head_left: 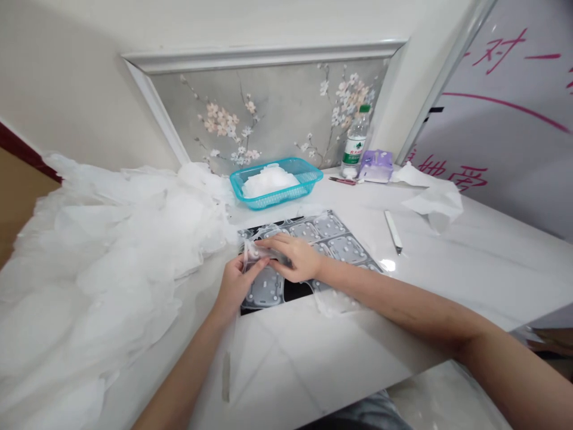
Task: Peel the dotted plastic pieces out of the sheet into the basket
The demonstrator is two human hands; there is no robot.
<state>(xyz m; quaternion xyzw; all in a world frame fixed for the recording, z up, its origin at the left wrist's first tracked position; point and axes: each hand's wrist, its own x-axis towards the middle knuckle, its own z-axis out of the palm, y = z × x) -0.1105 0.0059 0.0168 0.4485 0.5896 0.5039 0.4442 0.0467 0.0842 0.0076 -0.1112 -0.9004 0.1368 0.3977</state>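
Note:
A translucent moulded sheet [344,248] with rounded-square cells and small round bumps lies over a black mat [298,291] on the table. At the sheet's left part, my left hand [235,283] pinches a translucent piece [253,252] between thumb and fingers. My right hand [298,258] reaches across from the right, its fingers bent and closed on the same piece. The two hands nearly meet there. Black mat shows through a gap where a cell is absent, just below my right hand. My fingers partly hide the piece's outline.
A big heap of thin white translucent sheets [102,257] fills the left side. Behind stands a blue basket [275,198] with white pieces. A water bottle [356,143], purple tissue pack [376,166], red-handled tool [342,180], white cutter [394,232] and crumpled paper [434,197] are to the right.

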